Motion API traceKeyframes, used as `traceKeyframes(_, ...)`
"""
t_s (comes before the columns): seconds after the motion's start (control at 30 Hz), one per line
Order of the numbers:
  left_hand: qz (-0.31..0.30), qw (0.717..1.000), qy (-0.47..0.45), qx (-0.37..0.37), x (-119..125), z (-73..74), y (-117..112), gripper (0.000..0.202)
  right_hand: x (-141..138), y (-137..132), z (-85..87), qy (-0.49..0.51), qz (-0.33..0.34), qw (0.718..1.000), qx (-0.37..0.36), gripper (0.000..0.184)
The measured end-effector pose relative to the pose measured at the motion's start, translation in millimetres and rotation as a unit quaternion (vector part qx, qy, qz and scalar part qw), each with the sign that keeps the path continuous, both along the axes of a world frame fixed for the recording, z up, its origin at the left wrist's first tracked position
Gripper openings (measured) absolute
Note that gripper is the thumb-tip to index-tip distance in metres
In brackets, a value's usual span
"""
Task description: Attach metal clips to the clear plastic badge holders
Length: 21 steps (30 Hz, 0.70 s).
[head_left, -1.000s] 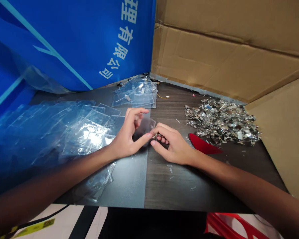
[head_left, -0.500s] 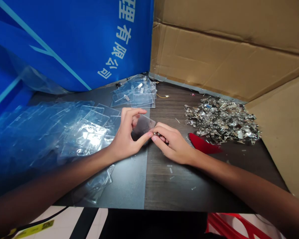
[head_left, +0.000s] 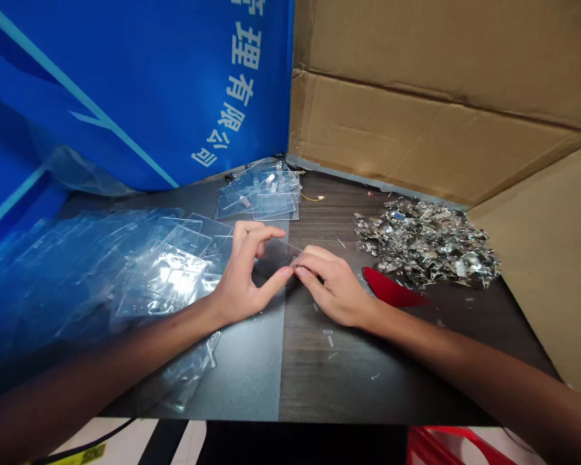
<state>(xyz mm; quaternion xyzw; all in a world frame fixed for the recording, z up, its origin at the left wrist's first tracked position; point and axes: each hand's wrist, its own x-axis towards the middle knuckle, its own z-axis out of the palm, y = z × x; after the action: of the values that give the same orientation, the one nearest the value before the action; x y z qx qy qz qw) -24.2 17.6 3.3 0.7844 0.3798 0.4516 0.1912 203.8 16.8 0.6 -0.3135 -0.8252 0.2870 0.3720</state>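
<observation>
My left hand [head_left: 244,278] pinches a clear plastic badge sleeve [head_left: 277,253] between thumb and fingers, the index finger arched over it. Thumb tip to fingertips, my right hand [head_left: 336,284] meets it at the sleeve's right corner. A small metal clip [head_left: 297,265] is closed in the right fingers, mostly hidden by them. Whether the clip is fastened to the sleeve I cannot tell. To the left spreads a large heap of clear badge sleeves [head_left: 174,258]. Beyond the right hand lies a pile of shiny metal clips with clear straps [head_left: 426,242].
A smaller stack of sleeves with clips [head_left: 274,203] lies at the back. A red scrap [head_left: 392,288] rests before the clip pile. Small clear bits [head_left: 330,341] dot the dark table [head_left: 319,387]. Cardboard [head_left: 416,116] and a blue printed panel [head_left: 150,97] wall the back.
The right fingers have closed further over the clip, which shows less now. Both hands stay together at the sleeve's corner. The whole view has shifted slightly.
</observation>
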Motion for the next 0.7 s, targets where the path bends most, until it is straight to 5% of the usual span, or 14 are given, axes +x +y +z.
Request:
traceKeyframes(0.13,0.008,1.0,0.006,-0.028,-2,10.4,2,0.018,1,-1,-0.8,-0.022,0.006,1.0,-0.019,0.026)
traceKeyframes(0.33,0.017,0.994,0.068,-0.081,-11,47.1,17,0.017,-3,1,-1.3,0.021,-0.058,0.993,-0.097,0.021)
traceKeyframes(0.4,0.033,0.99,0.073,-0.113,-16,63.1,25,0.019,-4,1,-2.4,0.039,-0.085,0.986,-0.134,0.033)
traceKeyframes(0.53,0.08,0.982,0.049,-0.165,-26,86.7,54,0.014,-6,1,-5.8,0.076,-0.109,0.973,-0.189,0.066)
traceKeyframes(0.7,0.137,0.965,-0.029,-0.222,-26,91.2,112,0.013,-5,2,-7.8,0.074,-0.109,0.974,-0.183,0.058)
